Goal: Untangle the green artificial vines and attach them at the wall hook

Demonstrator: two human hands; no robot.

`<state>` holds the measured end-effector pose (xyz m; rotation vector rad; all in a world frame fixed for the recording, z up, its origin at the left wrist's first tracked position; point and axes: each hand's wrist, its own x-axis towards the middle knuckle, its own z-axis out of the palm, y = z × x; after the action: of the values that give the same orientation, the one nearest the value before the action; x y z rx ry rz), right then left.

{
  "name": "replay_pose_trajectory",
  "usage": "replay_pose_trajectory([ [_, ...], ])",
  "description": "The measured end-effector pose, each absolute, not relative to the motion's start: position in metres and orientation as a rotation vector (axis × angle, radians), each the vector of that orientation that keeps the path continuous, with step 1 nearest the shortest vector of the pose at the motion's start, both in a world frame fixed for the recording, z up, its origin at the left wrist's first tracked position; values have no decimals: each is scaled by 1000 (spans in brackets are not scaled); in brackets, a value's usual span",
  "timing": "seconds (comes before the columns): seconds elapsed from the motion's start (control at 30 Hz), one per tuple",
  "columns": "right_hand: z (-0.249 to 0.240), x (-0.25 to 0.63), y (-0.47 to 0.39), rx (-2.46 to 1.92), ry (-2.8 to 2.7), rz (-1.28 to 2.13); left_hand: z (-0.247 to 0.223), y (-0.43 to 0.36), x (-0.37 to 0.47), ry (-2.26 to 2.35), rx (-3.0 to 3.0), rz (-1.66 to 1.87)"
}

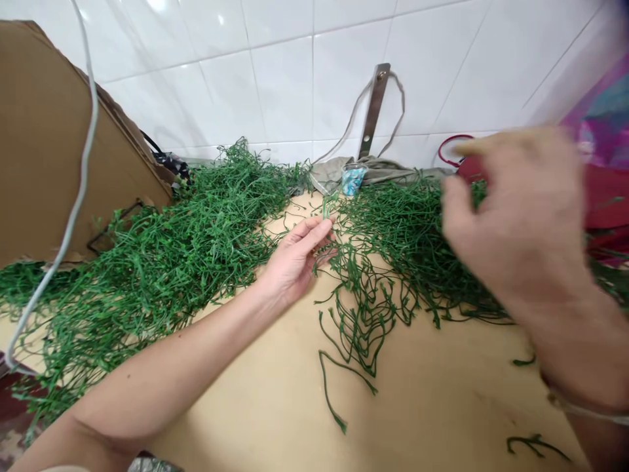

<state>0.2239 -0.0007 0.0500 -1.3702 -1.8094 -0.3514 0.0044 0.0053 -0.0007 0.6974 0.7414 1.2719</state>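
Near the middle of the table, my left hand (295,255) pinches a small green plastic-looking stem piece (327,207) between thumb and fingers. My right hand (528,219) is raised above the right-hand pile, blurred by motion; its thumb and index finger are apart, with nothing visible between them. The other fingers of that hand are hard to make out. Below the left hand's fingertips lies a loose row of bent dark green stems (363,314). A large heap of lighter green branched stems (196,236) spreads at left, and a darker heap of stems (403,229) lies at right.
A cardboard box (73,157) stands at left, with a white cable (84,157) hanging before it. A blue-and-white cup (352,179) and grey cloth (398,172) sit by the tiled wall (280,92), below a metal strip (375,111). Red material (609,196) is at right.
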Motion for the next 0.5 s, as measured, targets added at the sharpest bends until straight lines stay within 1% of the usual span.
replay_pose_trajectory([
  [0.03,47,210,-2,-1344,-1860,-281,-1,4,5,734,710,1272],
  [0.17,27,169,-7,-1191,-2005,255,-3,2,5,704,796,1288],
  [0.23,18,162,-11,-1203,-2005,359,-4,2,4,703,828,1272],
  [0.33,10,160,-14,-1274,-2036,239,-3,2,4,688,818,1248],
  [0.5,8,158,-15,-1297,-2190,-157,2,0,3,615,783,1229],
])
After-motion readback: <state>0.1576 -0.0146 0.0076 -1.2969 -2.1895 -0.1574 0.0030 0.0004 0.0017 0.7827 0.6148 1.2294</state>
